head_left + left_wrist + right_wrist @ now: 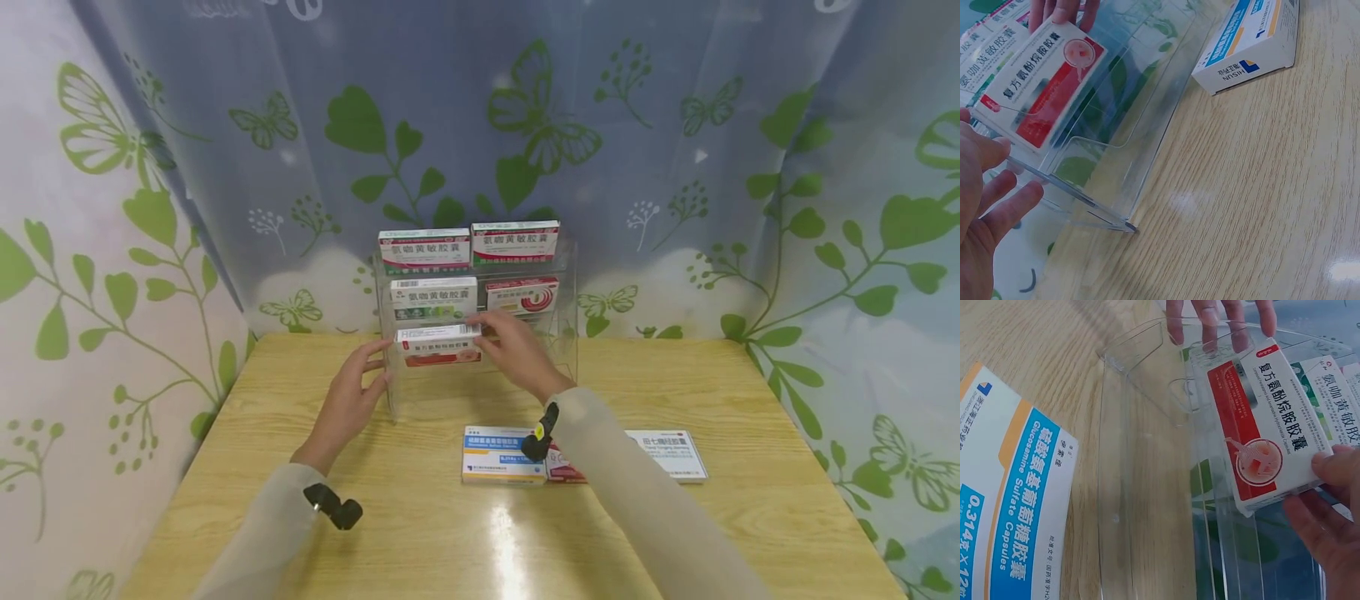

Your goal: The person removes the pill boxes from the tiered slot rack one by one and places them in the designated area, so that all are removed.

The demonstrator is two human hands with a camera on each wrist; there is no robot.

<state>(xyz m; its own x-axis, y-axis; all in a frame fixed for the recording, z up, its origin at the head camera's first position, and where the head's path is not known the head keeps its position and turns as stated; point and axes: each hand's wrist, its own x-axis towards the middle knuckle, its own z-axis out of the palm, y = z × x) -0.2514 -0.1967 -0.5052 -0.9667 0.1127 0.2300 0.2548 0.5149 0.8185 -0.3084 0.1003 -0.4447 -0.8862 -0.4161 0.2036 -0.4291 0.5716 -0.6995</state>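
In the head view my right hand point(519, 352) grips the right end of a white and red medicine box point(439, 347). The box lies in the lowest tier of a clear plastic display rack point(1088, 199), on its left side. The right wrist view shows the thumb on the box's printed front and a finger point(1310, 525) at its end edge. My left hand point(347, 402) touches the rack's left side, fingers spread and mostly straight, close to the box's left end. Behind, the middle tier holds a white and green box point(432, 297) and a red and white box point(522, 295).
Two white, pink and green boxes, the left one point(424, 247) and the right one point(515, 242), stand in the top tier. On the wooden table point(397, 525) lie a blue and white box point(501, 456), a partly hidden red box point(564, 473) and a white box point(671, 455). A printed curtain hangs behind.
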